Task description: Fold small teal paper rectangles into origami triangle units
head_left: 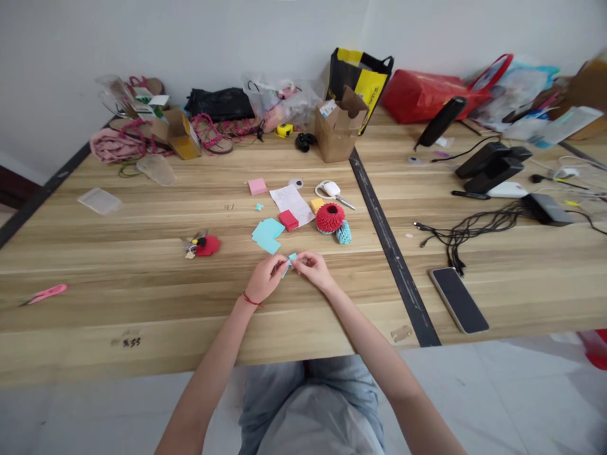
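Between my fingertips is a small light-blue piece of paper (292,257), partly hidden by the fingers. My left hand (266,278), with a red string at its wrist, pinches it from the left. On the other side my right hand (312,268) pinches it too. Just beyond lie several loose light-blue paper sheets (268,235), with a tiny blue folded bit (259,206) behind them. A red paper stack (288,220) rests on a white written sheet (293,203). To the right stand a red folded-paper ball (330,217) and a blue folded-paper piece (344,232).
Scissors (348,203), a pink paper stack (257,186) and a yellow one (317,205) lie farther back. Keys with a red tag (207,245) and a pink-handled cutter (50,292) are leftward. A phone (459,300) and black cables (459,230) lie right; a cardboard box (339,133) stands behind.
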Demonstrator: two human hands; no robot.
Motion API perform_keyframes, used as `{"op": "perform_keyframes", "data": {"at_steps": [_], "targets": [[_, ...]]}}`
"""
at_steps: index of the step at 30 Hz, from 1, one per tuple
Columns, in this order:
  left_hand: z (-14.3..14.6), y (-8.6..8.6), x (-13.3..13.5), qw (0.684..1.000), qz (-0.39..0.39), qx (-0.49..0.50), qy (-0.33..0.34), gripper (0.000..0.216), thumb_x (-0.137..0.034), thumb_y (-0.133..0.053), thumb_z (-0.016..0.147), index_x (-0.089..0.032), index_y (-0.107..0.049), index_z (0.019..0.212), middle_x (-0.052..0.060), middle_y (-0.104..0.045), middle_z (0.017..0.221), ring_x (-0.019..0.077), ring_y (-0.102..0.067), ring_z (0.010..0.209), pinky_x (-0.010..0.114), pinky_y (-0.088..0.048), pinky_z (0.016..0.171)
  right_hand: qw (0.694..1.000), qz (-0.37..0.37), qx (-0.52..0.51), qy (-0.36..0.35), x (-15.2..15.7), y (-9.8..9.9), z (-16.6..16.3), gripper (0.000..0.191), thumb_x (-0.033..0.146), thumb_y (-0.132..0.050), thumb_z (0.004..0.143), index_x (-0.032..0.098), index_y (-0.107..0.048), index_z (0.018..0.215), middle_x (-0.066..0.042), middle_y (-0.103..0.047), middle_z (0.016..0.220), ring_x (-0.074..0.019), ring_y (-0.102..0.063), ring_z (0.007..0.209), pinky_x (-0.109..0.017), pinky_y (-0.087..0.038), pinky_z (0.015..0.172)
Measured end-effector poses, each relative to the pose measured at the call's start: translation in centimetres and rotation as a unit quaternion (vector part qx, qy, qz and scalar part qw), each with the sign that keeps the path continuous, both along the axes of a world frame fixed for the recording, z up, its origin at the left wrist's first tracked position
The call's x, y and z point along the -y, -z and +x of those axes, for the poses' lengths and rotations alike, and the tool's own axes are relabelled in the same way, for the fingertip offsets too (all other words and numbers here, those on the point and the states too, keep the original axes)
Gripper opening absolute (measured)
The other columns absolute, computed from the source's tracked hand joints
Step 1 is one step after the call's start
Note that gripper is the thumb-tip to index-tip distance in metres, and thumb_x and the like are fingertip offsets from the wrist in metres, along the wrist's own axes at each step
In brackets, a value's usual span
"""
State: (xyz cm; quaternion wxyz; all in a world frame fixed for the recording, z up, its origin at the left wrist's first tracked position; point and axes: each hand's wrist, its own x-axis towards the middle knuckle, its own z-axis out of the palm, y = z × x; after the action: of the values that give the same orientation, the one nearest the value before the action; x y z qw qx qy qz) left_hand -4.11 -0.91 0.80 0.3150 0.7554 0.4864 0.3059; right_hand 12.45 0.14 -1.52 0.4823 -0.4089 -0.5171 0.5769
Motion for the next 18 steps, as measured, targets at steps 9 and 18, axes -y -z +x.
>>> {"op": "perform_keyframes", "data": {"at_steps": [9, 18], "targets": [[-0.12, 0.5, -0.29, 1.0, 0.0, 0.02, -0.001, 0.02, -0.031, -0.043, 0.089, -0.018, -0.057, 0.083, 0.001, -0.061, 0.074, 0.0124, -0.054, 0.066, 0.023, -0.042, 0.064, 1.0, 0.002, 0.006, -0.002, 0.0, -0.07, -0.07, 0.031, 0.046, -0.067, 0.069, 0.017, -0.058, 0.068, 0.002, -0.058, 0.056, -0.008, -0.048, 0.048, -0.02, -0.038, 0.048], [-0.3, 0.41, -0.58, 0.99, -0.089, 0.107, 0.029, 0.025, -0.034, -0.041, 0.09, -0.017, -0.057, 0.08, 0.001, -0.062, 0.072, 0.0109, -0.054, 0.062, 0.022, -0.044, 0.062, 1.0, 0.012, 0.006, -0.001, -0.04, 0.08, -0.02, 0.03, 0.045, -0.067, 0.07, 0.016, -0.058, 0.067, 0.004, -0.053, 0.051, -0.007, -0.044, 0.045, -0.02, -0.034, 0.046]]}}
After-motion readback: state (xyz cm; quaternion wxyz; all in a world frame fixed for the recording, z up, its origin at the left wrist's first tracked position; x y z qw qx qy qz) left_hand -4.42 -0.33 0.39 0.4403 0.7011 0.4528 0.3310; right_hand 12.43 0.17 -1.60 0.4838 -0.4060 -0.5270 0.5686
